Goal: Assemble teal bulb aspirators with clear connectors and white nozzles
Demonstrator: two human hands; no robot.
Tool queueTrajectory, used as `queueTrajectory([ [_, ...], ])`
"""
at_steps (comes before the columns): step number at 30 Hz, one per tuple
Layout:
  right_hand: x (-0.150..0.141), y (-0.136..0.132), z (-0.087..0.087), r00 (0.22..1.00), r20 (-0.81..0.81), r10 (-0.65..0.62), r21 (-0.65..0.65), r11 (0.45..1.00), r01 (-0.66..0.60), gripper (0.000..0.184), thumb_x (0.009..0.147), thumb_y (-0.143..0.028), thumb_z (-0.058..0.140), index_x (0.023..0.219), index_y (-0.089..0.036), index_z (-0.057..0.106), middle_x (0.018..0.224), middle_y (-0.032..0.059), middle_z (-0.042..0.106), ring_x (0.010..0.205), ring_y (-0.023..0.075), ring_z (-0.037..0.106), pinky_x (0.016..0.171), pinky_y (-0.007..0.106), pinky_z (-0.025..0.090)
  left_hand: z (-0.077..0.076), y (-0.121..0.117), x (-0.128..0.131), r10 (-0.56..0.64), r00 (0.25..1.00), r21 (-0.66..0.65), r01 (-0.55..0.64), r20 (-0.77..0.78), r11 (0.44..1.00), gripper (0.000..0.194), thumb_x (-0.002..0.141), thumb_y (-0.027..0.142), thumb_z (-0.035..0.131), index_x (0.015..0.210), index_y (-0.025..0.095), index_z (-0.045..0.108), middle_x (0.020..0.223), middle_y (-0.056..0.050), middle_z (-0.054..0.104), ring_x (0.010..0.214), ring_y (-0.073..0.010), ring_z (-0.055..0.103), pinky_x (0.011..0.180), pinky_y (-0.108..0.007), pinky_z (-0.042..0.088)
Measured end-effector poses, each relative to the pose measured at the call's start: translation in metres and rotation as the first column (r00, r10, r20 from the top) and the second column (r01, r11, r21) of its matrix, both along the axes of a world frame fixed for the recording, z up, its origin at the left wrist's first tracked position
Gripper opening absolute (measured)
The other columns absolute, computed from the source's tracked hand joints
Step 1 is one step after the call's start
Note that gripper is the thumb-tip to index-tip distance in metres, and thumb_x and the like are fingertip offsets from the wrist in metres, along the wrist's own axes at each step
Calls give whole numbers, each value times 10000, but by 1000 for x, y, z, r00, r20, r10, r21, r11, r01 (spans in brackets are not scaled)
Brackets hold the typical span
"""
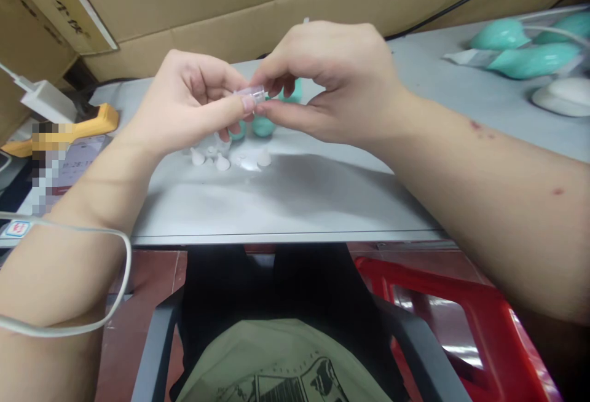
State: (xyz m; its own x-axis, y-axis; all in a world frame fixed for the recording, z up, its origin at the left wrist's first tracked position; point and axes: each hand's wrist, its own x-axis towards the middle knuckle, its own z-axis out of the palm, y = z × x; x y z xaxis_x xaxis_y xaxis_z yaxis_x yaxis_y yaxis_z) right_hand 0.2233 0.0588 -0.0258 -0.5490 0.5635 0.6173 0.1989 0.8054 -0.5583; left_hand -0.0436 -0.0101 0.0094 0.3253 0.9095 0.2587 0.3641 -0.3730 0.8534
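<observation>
Both hands are raised over the grey table (pixel 221 205), their fingertips meeting at a small clear plastic tube (pixel 251 93). The left hand (pixel 198 101) has its grip closed on the tube, the thumb laid along the near side and the fingers behind. The right hand (pixel 327 82) brings its thumb and forefinger to the tube's right end; whether that grip is closed on it is hard to tell. The tube lies almost level above the table, with green pieces (pixel 263 126) partly hidden behind and below the fingers. Nearer the person, small white cones (pixel 222 162) stand on the table. At the far right are shiny green bulbs (pixel 534 59), some in clear wrapping, with a rounded white object (pixel 562 96) just beside them. On the left, a yellow tool (pixel 99 121) is near a white charger (pixel 50 101). A white cable (pixel 126 267) loops across the left forearm. Cardboard (pixel 230 2) stands behind the table, and a red stool (pixel 483 303) is below at right.
</observation>
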Motion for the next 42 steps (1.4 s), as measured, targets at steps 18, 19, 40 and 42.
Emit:
queueTrajectory([
  [18, -3, 0, -4, 999, 34, -29, 215, 976, 21, 221, 1252, -549, 856, 1249, -347, 944, 1186, 45, 867, 1256, 298, 857, 1119, 387, 753, -28, 25, 9, 34, 987, 241, -71, 156, 968, 297, 1003, 438, 1080, 842, 273, 892, 756, 25, 814, 657, -150, 584, 655, -408, 444],
  [19, -3, 0, -4, 999, 42, -23, 239, 971, 12, 226, 1267, -545, 835, 1251, -345, 939, 1195, 45, 872, 1246, 293, 858, 1102, 384, 751, -29, 26, 8, 21, 987, 252, -61, 160, 966, 316, 1013, 464, 1090, 850, 271, 901, 757, 29, 816, 632, -135, 549, 624, -398, 419],
  [40, -8, 34, -12, 979, -118, 164, -423, 884, -199, 291, 1098, -314, 1117, 1143, -257, 835, 987, -23, 891, 629, 154, 825, 438, 283, 556, -39, 86, -36, 20, 998, 622, -56, 65, 781, 682, 994, 995, 995, 1054, 316, 1023, 799, -45, 848, 678, -229, 745, 518, -395, 485],
  [42, -8, 35, -14, 977, -116, 180, -469, 857, -213, 290, 1095, -286, 1116, 1132, -264, 830, 984, -22, 896, 665, 171, 849, 448, 297, 579, -39, 86, -37, 53, 998, 632, -61, 32, 772, 733, 984, 1049, 944, 1054, 322, 1010, 803, -50, 856, 690, -244, 756, 527, -407, 483],
])
